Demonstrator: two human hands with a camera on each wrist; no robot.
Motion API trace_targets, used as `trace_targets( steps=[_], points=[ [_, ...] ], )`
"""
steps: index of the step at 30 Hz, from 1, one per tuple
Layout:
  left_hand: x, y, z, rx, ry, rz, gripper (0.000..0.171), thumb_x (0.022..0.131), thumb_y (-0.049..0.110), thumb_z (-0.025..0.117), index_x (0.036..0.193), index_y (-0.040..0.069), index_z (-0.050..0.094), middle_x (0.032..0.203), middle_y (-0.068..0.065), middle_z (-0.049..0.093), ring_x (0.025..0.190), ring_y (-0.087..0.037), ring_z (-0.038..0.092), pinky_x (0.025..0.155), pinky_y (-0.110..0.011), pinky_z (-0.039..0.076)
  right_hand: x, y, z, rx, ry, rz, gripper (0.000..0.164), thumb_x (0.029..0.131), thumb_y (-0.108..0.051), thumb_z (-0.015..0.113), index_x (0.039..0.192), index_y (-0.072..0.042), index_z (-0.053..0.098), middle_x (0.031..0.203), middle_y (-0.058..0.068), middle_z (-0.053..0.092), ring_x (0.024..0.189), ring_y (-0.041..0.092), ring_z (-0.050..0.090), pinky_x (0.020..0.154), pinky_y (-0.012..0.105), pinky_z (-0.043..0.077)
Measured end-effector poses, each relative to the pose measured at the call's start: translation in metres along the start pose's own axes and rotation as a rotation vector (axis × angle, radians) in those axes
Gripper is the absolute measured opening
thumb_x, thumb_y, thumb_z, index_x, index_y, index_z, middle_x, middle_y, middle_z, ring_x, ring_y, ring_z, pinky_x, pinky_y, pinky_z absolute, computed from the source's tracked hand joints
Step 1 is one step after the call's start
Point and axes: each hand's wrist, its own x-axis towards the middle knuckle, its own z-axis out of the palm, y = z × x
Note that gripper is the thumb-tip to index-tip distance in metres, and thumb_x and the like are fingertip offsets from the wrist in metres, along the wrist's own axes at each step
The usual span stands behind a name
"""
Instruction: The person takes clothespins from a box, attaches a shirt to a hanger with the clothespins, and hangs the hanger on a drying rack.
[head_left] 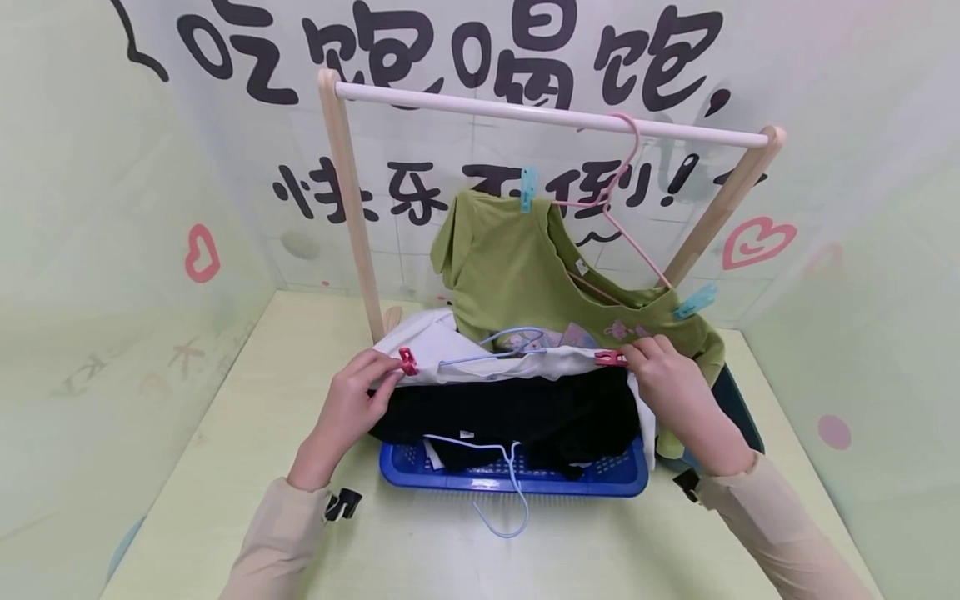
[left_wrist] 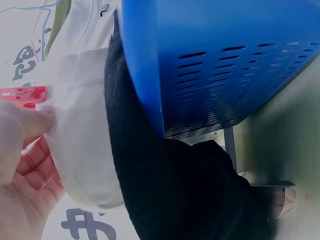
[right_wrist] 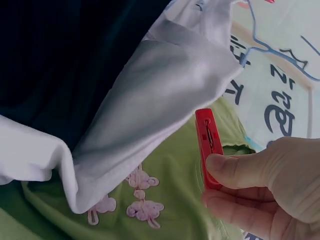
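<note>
My left hand (head_left: 362, 392) pinches the shoulder of a white shirt (left_wrist: 82, 135) between thumb and fingers. A red clothespin (left_wrist: 25, 95) sits right at those fingertips. At the shirt's other shoulder, my right hand (head_left: 663, 375) pinches a second red clothespin (right_wrist: 209, 150), its tip toward the white cloth. Inside the shirt's neckline lies a light blue hanger (head_left: 480, 358), its hook upward. A black garment (head_left: 510, 412) lies in front of the white one, over the blue basket (head_left: 517, 483), with another light blue hanger (head_left: 512, 475) hooked toward me.
Behind stands a wooden rack with a white rod (head_left: 480, 107). From it hangs a green shirt (head_left: 502, 250) on a pink hanger (head_left: 633, 237), with blue clothespins (head_left: 528, 190) at its shoulders. A dark green basket (head_left: 738, 408) stands at the right, partly behind my right arm.
</note>
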Motion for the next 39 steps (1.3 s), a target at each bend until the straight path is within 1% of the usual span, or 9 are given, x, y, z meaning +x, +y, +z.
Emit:
trace_targets(
  steps=[7,17,23,28,30,32,34,37,39],
  points=[
    [0.000,0.000,-0.001,-0.008,-0.021,0.004,0.020,0.068,-0.013,0.075,0.086,-0.004,0.069,0.081,-0.010,0.061,0.074,-0.020,0.059,0.067,-0.026,0.051,0.014,-0.003,0.006,-0.056,-0.074,-0.016,0.019,0.070,0.016,0.066,0.087,0.006,0.065,0.085,0.015,0.060,0.075,0.029,0.052,0.048,0.034,0.051],
    [0.000,0.001,-0.003,-0.008,-0.028,0.001,0.020,0.068,-0.013,0.075,0.086,-0.004,0.069,0.081,-0.009,0.061,0.074,-0.019,0.059,0.067,-0.025,0.051,0.030,-0.006,0.017,-0.196,-0.127,-0.136,0.008,0.076,0.009,0.068,0.075,0.002,0.067,0.074,0.013,0.054,0.068,0.028,0.051,0.049,0.035,0.049],
    [0.000,0.001,-0.003,-0.003,-0.032,-0.004,0.020,0.069,-0.013,0.075,0.086,-0.004,0.069,0.082,-0.009,0.061,0.074,-0.019,0.059,0.068,-0.025,0.051,0.034,-0.008,0.018,-0.199,-0.143,-0.161,0.012,0.075,0.010,0.067,0.069,-0.001,0.065,0.070,0.011,0.051,0.064,0.027,0.049,0.044,0.035,0.046],
    [-0.001,0.002,-0.004,-0.001,-0.038,-0.016,0.019,0.069,-0.012,0.075,0.086,-0.003,0.069,0.082,-0.009,0.061,0.075,-0.019,0.060,0.069,-0.025,0.051,0.035,-0.008,0.016,-0.187,-0.167,-0.165,0.011,0.075,0.009,0.067,0.071,-0.001,0.064,0.073,0.011,0.051,0.067,0.025,0.048,0.044,0.032,0.044],
    [-0.001,0.001,-0.004,-0.005,-0.034,-0.015,0.019,0.069,-0.012,0.075,0.085,-0.003,0.069,0.082,-0.009,0.061,0.075,-0.020,0.060,0.069,-0.025,0.051,0.034,-0.007,0.015,-0.151,-0.179,-0.152,0.009,0.074,0.008,0.068,0.074,0.000,0.065,0.077,0.011,0.053,0.070,0.026,0.049,0.047,0.032,0.045],
    [-0.002,0.001,-0.004,-0.011,-0.030,-0.015,0.019,0.069,-0.012,0.075,0.085,-0.004,0.069,0.081,-0.010,0.061,0.074,-0.020,0.060,0.069,-0.024,0.051,0.032,-0.004,0.015,-0.056,-0.171,-0.110,0.011,0.073,0.007,0.069,0.083,0.001,0.067,0.083,0.012,0.056,0.075,0.026,0.052,0.052,0.033,0.049],
    [-0.003,0.000,-0.004,-0.013,-0.030,-0.015,0.019,0.069,-0.013,0.075,0.085,-0.004,0.069,0.081,-0.010,0.061,0.074,-0.020,0.060,0.069,-0.023,0.050,0.028,-0.001,0.015,0.070,-0.157,-0.038,0.025,0.073,0.005,0.071,0.098,0.002,0.066,0.091,0.014,0.059,0.082,0.028,0.055,0.058,0.036,0.052],
    [-0.003,0.000,-0.005,-0.012,-0.033,-0.020,0.019,0.069,-0.013,0.075,0.085,-0.004,0.069,0.081,-0.010,0.062,0.075,-0.020,0.061,0.070,-0.023,0.051,0.021,0.004,0.019,0.251,-0.150,0.091,0.048,0.073,0.004,0.074,0.119,0.004,0.058,0.103,0.018,0.059,0.090,0.031,0.058,0.064,0.042,0.053],
    [-0.003,0.000,-0.006,-0.011,-0.035,-0.021,0.019,0.069,-0.013,0.075,0.085,-0.004,0.069,0.081,-0.010,0.062,0.075,-0.020,0.061,0.070,-0.022,0.051,0.015,0.008,0.023,0.314,-0.178,0.171,0.055,0.073,0.003,0.075,0.123,0.005,0.053,0.109,0.021,0.058,0.093,0.033,0.058,0.068,0.045,0.052]
  ],
)
